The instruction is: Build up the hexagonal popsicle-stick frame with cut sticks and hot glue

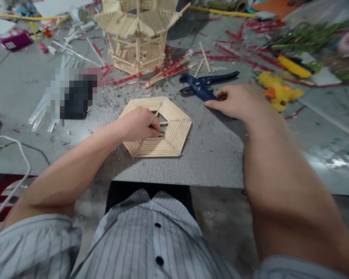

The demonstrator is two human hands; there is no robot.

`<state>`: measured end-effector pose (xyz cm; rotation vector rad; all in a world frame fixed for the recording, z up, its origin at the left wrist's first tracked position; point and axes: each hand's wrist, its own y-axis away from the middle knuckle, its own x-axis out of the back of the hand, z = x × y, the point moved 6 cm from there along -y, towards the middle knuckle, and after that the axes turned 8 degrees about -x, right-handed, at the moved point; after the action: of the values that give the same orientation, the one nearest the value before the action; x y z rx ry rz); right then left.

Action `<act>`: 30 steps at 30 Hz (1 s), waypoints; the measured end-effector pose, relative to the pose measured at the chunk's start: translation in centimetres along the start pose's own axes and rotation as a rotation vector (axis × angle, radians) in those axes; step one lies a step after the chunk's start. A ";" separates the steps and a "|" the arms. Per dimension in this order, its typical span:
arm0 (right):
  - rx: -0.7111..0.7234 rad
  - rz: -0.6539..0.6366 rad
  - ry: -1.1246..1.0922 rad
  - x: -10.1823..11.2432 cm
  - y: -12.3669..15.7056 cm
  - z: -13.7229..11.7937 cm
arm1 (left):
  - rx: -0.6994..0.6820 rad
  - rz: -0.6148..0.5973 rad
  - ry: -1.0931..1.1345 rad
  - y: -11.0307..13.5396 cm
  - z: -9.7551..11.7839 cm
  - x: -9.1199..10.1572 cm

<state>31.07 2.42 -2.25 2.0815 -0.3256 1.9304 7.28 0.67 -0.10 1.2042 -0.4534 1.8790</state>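
A flat hexagonal panel of thin wooden sticks [178, 131] lies on the table in front of me, with an opening in its middle. My left hand [144, 124] rests over the panel's left side, fingers pinched together at the opening. What the fingertips hold, if anything, is hidden, though short stick pieces show beside them in the opening. To the right, my right hand [237, 101] has its thumb and fingers closed around one handle of the navy-blue hand cutters [202, 87]. The cutters lie on the table with their handles spread and jaws pointing left.
A stick-built pavilion model [138, 42] stands behind the panel. Red-and-clear wrapped sticks [170, 69] lie before it. Clear glue sticks [40, 110] and a blurred-out dark object [75, 97] are on the left. A yellow glue gun [279, 91] lies right, beyond my right forearm.
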 end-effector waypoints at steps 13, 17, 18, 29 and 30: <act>-0.004 -0.011 0.012 0.0 -0.1 0.1 | -0.036 -0.046 0.013 -0.1 -0.1 -0.3; 0.001 0.000 0.008 -0.2 -0.3 0.2 | -0.047 -0.053 0.002 -0.1 -0.1 -0.3; -0.001 0.001 0.008 -0.2 -0.3 0.2 | -0.049 -0.056 0.000 -0.1 -0.1 -0.3; -0.002 0.003 0.028 -0.1 -0.2 0.1 | -0.050 -0.071 -0.018 -0.1 0.0 -0.3; 0.003 0.000 0.024 0.0 -0.2 0.0 | -0.050 -0.062 -0.015 0.0 0.0 -0.3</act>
<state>31.14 2.55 -2.30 2.0585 -0.3178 1.9552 7.36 0.59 -0.36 1.1862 -0.4637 1.7970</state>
